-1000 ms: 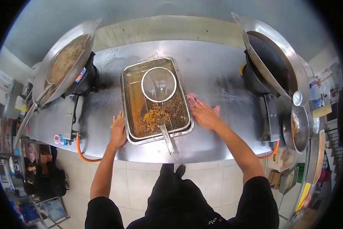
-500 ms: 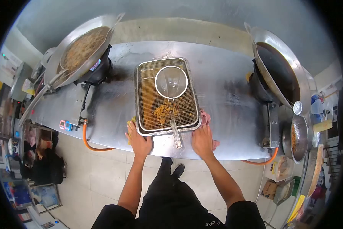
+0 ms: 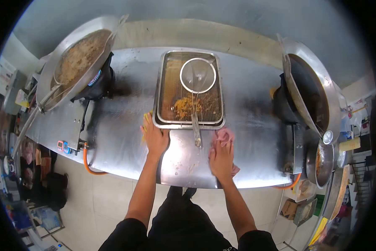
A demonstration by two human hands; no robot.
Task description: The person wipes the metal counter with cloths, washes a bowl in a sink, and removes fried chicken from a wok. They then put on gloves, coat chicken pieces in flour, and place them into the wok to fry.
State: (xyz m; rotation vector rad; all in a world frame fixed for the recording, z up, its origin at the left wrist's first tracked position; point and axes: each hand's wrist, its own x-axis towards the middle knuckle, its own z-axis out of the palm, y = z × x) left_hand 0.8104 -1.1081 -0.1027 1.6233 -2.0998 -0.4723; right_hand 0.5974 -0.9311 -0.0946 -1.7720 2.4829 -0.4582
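A rectangular metal tray with a mesh basket lies mid-table, holding orange-brown crumbs. Across it rests a round fine-mesh strainer, its handle overhanging the front rim. My left hand is by the tray's front left corner, fingers stretched out over a yellow cloth that is mostly hidden; the thumb is spread. Flat on a crumpled pink cloth, my right hand lies just below the front right corner with its fingers extended. The cloth shows beyond the fingertips and beside the wrist.
A large wok of bubbling brown contents stands on a burner at left, with a long-handled ladle. At right, another wok holds dark liquid. A metal bowl sits beside it. Orange hoses hang near the table's front edge.
The tray, with its strainer, has slid away from me, farther from the table's front edge. Both hands have moved forward, the right one now lying behind the tray's corner on the pink cloth.
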